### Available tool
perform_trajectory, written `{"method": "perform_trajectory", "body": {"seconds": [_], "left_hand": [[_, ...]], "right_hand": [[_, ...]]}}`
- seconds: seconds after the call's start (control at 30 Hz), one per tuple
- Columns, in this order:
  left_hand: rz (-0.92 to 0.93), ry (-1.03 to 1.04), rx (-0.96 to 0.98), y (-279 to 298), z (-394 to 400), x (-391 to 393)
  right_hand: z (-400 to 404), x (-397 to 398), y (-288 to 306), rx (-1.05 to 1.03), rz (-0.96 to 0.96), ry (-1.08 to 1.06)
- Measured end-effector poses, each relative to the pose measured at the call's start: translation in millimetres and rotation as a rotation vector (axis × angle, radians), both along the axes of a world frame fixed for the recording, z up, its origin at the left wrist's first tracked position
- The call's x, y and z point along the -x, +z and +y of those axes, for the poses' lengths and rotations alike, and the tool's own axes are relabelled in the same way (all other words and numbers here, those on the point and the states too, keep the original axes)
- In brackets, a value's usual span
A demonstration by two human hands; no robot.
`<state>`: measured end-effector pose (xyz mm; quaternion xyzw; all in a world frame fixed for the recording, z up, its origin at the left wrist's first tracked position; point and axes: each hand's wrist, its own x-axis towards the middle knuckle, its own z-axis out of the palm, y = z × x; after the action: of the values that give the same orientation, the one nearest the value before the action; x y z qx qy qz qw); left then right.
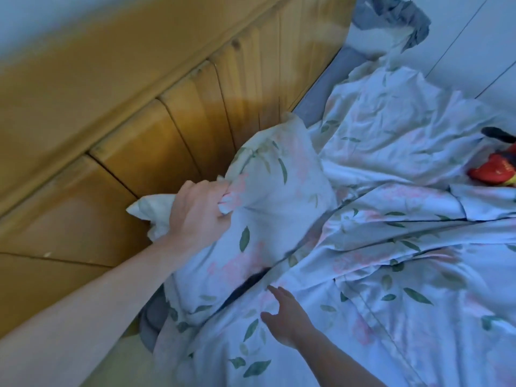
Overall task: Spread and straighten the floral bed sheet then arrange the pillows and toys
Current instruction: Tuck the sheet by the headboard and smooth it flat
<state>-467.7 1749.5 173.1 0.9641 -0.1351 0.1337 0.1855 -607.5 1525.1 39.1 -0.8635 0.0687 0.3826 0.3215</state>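
While the wooden headboard (156, 135) fills the space beyond my left hand (195, 210), the rumpled floral bed sheet (391, 261) spreads out under and past my right hand (287, 317), covering most of the bed. My left hand is fisted tight on a corner of the floral pillow (265, 219), which lies just beside the headboard, and my right hand hovers spread wide, holding nothing, just over the sheet. Well beyond my right hand, a red toy (494, 170) lies on the sheet.

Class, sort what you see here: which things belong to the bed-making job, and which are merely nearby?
Job: floral pillow gripped by left hand; floral sheet by open right hand; red toy.
Nearby: wooden headboard; grey cloth.
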Motion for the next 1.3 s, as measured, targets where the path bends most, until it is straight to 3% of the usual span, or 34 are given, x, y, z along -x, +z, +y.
{"method": "perform_trajectory", "body": {"seconds": [0.13,0.23,0.37,0.47,0.53,0.6,0.73,0.77,0.83,0.9,0.97,1.07,1.17,1.3], "left_hand": [[-0.085,-0.043,-0.101,85.8,-11.8,-2.4],[-0.103,-0.089,-0.102,132.3,-18.6,6.4],[-0.017,-0.164,0.079,177.2,-34.7,31.0],[0.142,-0.237,0.282,206.0,-55.7,60.3],[0.273,-0.297,0.467,237.3,-77.3,90.0],[0.404,-0.361,0.598,267.8,-96.6,118.3],[0.544,-0.39,0.722,298.2,-98.2,147.0],[0.546,-0.373,0.744,302.2,-97.5,152.1],[0.55,-0.316,0.771,308.0,-101.3,170.4],[0.58,-0.288,0.748,312.7,-115.0,191.5],[0.62,-0.326,0.714,320.4,-138.4,217.0],[0.669,-0.408,0.716,331.6,-166.7,256.4],[0.654,-0.504,0.647,343.4,-174.2,284.7],[0.545,-0.477,0.781,362.0,-163.7,291.4]], "right_hand": [[-18.7,4.0,46.9,-0.092,-0.07,-0.062],[-32.2,6.5,89.5,-0.175,-0.142,-0.234],[-41.1,0.8,173.8,-0.325,-0.544,-0.41],[-32.5,-11.2,240.3,-0.38,-0.891,-0.406],[-32.2,-12.8,275.6,-0.451,-1.018,-0.378],[-49.6,-8.4,292.6,-0.463,-0.962,-0.419],[-99.6,1.8,299.1,-0.311,-0.605,-0.647],[-107.8,10.5,304.5,-0.3,-0.615,-0.685],[-110.3,40.9,323.3,-0.414,-0.809,-0.675],[-94.6,74.8,341.8,-0.538,-0.988,-0.502],[-83.3,103.6,339.6,-0.58,-1.021,-0.371],[-106.7,118.8,311.3,-0.582,-0.703,-0.583],[-151.9,133.8,278.5,-0.413,-0.31,-0.637],[-191.2,161.4,252.4,-0.512,-0.119,-0.928]]}}
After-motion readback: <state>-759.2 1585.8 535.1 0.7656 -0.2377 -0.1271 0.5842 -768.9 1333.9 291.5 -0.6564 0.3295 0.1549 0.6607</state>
